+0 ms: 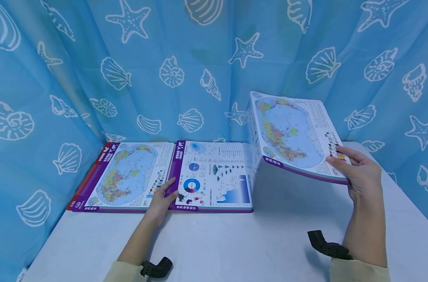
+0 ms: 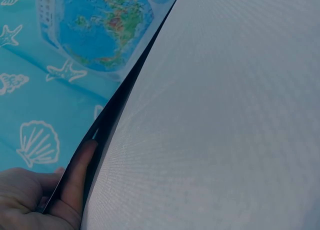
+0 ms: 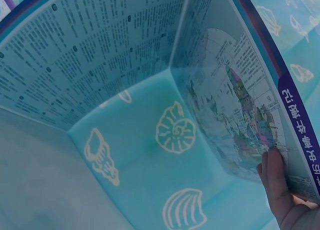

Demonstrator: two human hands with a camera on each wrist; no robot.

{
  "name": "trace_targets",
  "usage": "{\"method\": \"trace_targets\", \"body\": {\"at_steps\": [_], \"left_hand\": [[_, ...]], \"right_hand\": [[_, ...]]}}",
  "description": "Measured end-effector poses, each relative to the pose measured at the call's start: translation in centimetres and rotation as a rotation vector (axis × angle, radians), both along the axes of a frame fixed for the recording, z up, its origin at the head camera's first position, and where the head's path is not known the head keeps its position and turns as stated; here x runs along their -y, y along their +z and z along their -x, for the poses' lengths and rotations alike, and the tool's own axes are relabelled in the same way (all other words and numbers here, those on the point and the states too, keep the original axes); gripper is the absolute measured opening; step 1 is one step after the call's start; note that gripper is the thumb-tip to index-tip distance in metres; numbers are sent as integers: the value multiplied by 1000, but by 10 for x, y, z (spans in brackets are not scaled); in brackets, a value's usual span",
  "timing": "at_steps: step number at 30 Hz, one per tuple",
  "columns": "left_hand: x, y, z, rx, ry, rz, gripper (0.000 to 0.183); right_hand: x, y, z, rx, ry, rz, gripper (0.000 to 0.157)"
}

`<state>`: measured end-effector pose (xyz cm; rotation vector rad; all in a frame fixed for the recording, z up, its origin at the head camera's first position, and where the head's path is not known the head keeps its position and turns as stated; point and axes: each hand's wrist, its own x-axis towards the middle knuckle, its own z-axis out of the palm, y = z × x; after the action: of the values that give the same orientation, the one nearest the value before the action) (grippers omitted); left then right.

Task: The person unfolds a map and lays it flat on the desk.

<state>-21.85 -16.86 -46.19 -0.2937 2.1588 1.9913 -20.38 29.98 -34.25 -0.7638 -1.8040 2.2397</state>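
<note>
A folding world map lies partly opened. Its chart-covered panel [image 1: 214, 176], with a purple left strip, is flat on the table, and its world-map panel [image 1: 291, 133] is raised and tilted at the right. My right hand [image 1: 363, 172] grips the raised panel's lower right corner, thumb on top, with fingers [image 3: 274, 175] on the printed other side. At the flat panel's left edge, my left hand [image 1: 161, 203] pinches the purple strip; the left wrist view shows a thin edge between its fingers. Left of it lies another world-map panel [image 1: 127, 176], over a red-edged one [image 1: 90, 176].
A white-covered table [image 1: 214, 246] extends toward me. Behind and at both sides hangs a blue curtain [image 1: 136, 78] with white shells and starfish. Black wrist mounts [image 1: 157, 268] sit at my cuffs. Clear film joins the flat and raised panels.
</note>
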Motion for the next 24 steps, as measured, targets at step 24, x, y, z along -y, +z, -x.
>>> {"method": "trace_targets", "body": {"at_steps": [24], "left_hand": [[-1,-2,0,-43,-10,60,54]], "right_hand": [[-27,-4,-5,-433,-354,716,48]]}}
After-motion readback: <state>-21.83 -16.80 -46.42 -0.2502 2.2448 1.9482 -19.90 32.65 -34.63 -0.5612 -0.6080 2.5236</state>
